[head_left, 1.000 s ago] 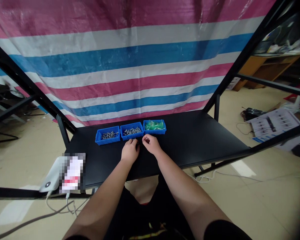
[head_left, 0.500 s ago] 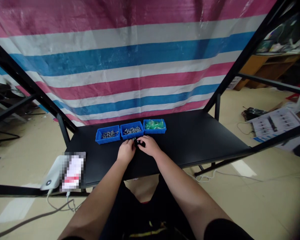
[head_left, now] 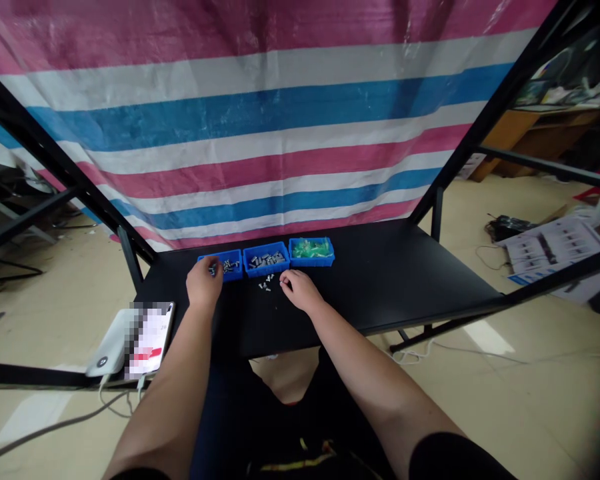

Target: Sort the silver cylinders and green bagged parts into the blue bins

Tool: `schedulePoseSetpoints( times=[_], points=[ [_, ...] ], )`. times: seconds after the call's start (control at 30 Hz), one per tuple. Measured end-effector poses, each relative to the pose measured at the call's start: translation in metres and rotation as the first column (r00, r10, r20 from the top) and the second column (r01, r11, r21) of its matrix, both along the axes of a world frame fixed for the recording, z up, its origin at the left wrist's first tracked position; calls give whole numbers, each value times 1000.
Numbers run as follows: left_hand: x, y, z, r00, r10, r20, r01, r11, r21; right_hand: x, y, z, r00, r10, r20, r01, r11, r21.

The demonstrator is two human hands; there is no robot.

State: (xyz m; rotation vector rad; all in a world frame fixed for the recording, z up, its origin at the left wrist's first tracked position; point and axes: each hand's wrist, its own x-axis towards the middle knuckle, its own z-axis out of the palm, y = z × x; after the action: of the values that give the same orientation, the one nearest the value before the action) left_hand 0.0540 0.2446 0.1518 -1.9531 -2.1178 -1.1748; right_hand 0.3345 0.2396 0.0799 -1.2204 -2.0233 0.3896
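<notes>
My left hand [head_left: 203, 283] reaches over the left blue bin [head_left: 236, 274], which holds small metal screws [head_left: 230, 266]. Its fingers curve apart above the near left part of the bin, and some screws show between them. My right hand [head_left: 299, 290] rests on the black tabletop, fingertips drawn together around something too small to make out. Just left of those fingertips lie several loose screws [head_left: 265, 286]. The middle blue bin [head_left: 265, 269] is filled with short grey metal cylinders [head_left: 269, 259]. Green plastic pieces [head_left: 311, 249] fill the right blue bin [head_left: 313, 262].
A phone [head_left: 153, 340] and a white power bank [head_left: 113, 343] with cables lie at the table's left edge. Behind the black table [head_left: 395, 273] hangs a striped sheet [head_left: 280, 140]. Black frame posts [head_left: 480, 127] stand at both sides.
My left hand has moved left, away from my right hand, to the left bin. Loose screws between the hands are now uncovered. My right hand stays about where it was.
</notes>
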Motion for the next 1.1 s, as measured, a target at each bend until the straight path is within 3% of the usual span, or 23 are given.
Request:
schedulePoseSetpoints(
  times=[0.07,0.13,0.27,0.37,0.5,0.63,0.73,0.8,0.87,1.0,1.1],
  points=[
    [-1,-1,-2,996,-56,-73,56,998,-4,1,-1,1,999,12,-46,-12,1000,-2],
    [12,-8,-9,977,-182,-113,185,982,20,2,-2,2,990,22,-141,-24,1000,-18],
    [58,-27,-29,849,-524,-62,523,852,-25,7,-3,-1,939,10,-344,-51,992,-112],
    [89,-34,-43,792,-607,67,610,791,-43,10,-2,-3,908,39,-418,-119,978,-169],
    [108,-33,-52,811,-569,136,577,816,-27,13,1,-2,902,75,-426,-186,956,-226],
    [104,-34,-48,805,-579,127,584,812,-2,13,2,-3,913,85,-399,-200,946,-255],
    [79,-28,-35,886,-451,103,446,892,69,11,0,-2,931,79,-357,-163,963,-213],
    [53,-19,-25,963,-245,114,232,966,116,9,-3,2,955,105,-279,-147,980,-135],
    [26,-8,-18,993,-86,76,77,991,107,6,-6,7,975,162,-153,-173,983,-56],
    [-5,-1,-15,999,-34,-2,34,993,117,0,-10,16,967,241,86,-241,970,-13],
    [5,-11,-21,996,-88,-18,89,983,159,-3,-11,17,959,244,145,-246,969,-3]
  ],
)
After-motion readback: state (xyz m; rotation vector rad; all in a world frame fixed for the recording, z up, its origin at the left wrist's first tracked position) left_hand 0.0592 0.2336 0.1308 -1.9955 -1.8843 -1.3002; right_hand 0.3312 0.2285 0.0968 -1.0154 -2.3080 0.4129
